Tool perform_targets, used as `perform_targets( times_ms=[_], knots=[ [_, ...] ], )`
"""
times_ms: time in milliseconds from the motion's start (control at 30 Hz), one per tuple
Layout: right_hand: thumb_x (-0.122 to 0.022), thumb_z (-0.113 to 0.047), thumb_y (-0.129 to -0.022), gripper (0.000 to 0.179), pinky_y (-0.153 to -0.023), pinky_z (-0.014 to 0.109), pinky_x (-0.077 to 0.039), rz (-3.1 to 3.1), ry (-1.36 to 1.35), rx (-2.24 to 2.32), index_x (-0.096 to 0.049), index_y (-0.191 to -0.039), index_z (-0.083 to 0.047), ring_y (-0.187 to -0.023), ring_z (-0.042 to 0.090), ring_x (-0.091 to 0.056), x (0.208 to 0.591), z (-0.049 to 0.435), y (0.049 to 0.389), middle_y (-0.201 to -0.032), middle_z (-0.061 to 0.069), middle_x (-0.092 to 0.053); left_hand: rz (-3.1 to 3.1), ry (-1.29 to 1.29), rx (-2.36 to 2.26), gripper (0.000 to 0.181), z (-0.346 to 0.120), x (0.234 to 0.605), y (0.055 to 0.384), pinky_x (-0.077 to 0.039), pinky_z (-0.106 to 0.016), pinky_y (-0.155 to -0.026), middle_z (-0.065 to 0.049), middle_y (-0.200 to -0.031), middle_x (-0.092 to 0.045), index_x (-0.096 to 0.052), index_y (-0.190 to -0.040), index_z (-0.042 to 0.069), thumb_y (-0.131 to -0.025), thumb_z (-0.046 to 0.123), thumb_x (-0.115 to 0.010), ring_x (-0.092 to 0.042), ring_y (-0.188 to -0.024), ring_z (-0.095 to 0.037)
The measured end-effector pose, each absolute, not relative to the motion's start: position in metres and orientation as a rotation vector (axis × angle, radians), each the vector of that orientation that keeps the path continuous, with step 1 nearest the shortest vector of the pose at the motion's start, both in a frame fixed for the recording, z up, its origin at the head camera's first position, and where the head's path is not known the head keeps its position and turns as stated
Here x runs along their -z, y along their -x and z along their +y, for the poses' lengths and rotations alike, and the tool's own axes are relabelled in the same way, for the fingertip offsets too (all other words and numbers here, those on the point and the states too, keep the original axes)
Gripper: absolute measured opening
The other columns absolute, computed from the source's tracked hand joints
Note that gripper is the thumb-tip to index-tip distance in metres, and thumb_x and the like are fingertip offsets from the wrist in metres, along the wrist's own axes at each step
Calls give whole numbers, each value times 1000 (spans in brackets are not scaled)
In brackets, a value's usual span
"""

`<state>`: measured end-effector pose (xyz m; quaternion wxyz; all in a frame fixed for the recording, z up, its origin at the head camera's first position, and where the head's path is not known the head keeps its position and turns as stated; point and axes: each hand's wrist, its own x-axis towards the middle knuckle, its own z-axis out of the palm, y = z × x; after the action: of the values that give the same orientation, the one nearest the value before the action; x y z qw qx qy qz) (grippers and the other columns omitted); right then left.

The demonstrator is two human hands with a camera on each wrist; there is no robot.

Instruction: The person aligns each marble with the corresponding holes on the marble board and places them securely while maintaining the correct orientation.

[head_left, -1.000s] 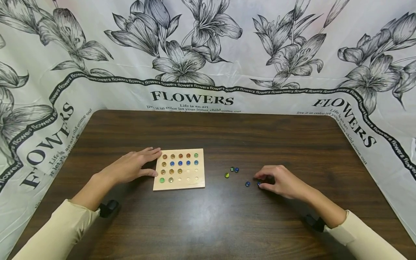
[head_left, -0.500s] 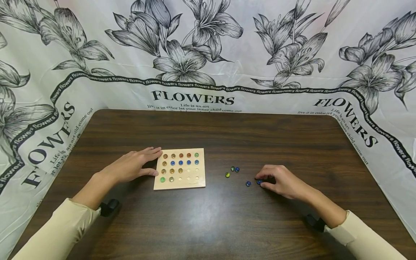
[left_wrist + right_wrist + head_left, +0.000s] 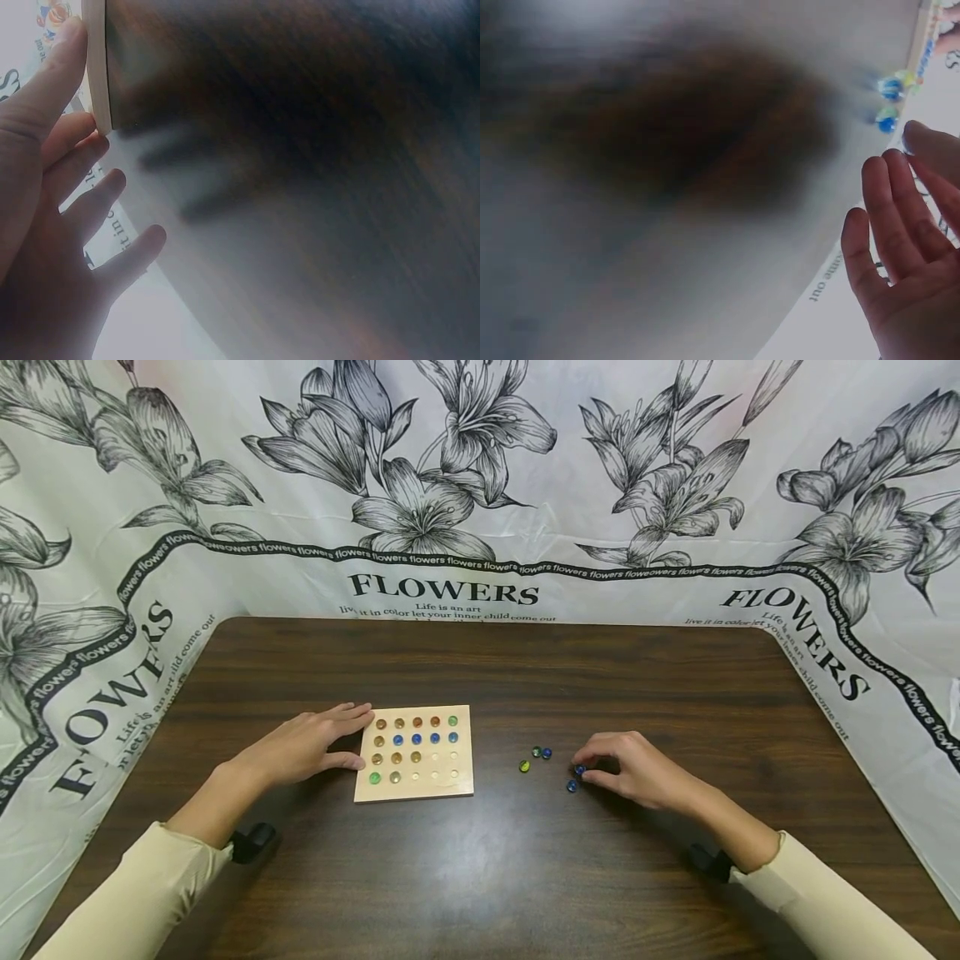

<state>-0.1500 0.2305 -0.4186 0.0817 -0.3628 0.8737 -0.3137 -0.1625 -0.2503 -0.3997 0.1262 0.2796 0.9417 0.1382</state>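
Right hand (image 3: 636, 767) moved left with a blue marble (image 3: 580, 770), pinched at its fingertips, just beside a second marble (image 3: 572, 786), also blue. (Couldn't tell if the pinched one touched the table (image 3: 480, 877).) Left hand (image 3: 309, 745) gripped nothing, fingers extended, touching the board (image 3: 424, 748) at its left edge. Three more marbles (image 3: 536, 752) sat between board and right hand.

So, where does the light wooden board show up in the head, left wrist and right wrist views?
Head: the wooden board lies left of centre, its top face visible.
Left wrist: at the upper left, as a pale strip by the left hand.
Right wrist: near the upper right corner, small and blurred.
Shared landmark: the white printed cloth, in all three.
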Motion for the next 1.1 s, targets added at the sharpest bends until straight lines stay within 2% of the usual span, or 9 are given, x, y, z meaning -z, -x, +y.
perform_targets(
  times_ms=[233, 467, 833, 1100],
  knots=[
    [-76, -5, -88, 20, -77, 38, -57, 2599, 1155, 1002, -75, -107, -8, -94, 13, -68, 409, 211, 161, -103, -1, -72, 2741, -814, -421, 77, -251, 400, 161, -37, -63, -104, -14, -156, -39, -43, -151, 5, -92, 50, -65, -34, -143, -41],
    [-77, -5, -87, 19, -72, 34, -55, 2579, 1216, 1061, -75, -106, -8, -88, 8, -65, 399, 188, 166, -100, -2, -71, 2740, -833, -426, 78, -247, 399, 165, -37, -62, -105, -13, -156, -39, -42, -151, 6, -92, 51, -65, -34, -143, -41],
    [-73, -11, -92, 17, -79, 37, -56, 2518, 1306, 954, -75, -108, -7, -91, 11, -65, 392, 127, 172, -103, -1, -71, 2742, -807, -413, 78, -249, 397, 164, -37, -62, -105, -14, -156, -40, -43, -150, 4, -91, 49, -67, -34, -143, -41],
    [-71, -13, -93, 16, -82, 28, -53, 2472, 1404, 876, -76, -108, -9, -90, 8, -65, 396, 81, 169, -103, -3, -71, 2745, -806, -431, 77, -250, 398, 161, -38, -61, -105, -14, -155, -40, -44, -150, 4, -91, 49, -67, -34, -143, -40]
  ],
)
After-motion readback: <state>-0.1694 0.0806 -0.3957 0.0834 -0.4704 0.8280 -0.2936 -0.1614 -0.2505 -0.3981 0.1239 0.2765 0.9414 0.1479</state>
